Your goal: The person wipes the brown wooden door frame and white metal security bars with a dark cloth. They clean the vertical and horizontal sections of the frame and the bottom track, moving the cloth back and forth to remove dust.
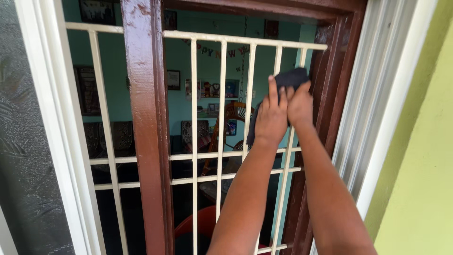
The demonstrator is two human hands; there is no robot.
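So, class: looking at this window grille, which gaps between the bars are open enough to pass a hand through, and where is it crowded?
Open gaps lie between the brown post and the white bars to its right. The top right is crowded: the left hand and right hand press a dark cloth against the bars beside the brown frame.

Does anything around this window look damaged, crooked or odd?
Nothing stands out. The white grille bars run straight, and the brown frame looks glossy and whole. Both hands, left hand and right hand, press a dark cloth against a bar.

dark cloth (290, 78), cream grille (221, 113); brown frame (148, 123), green wall (424, 165)
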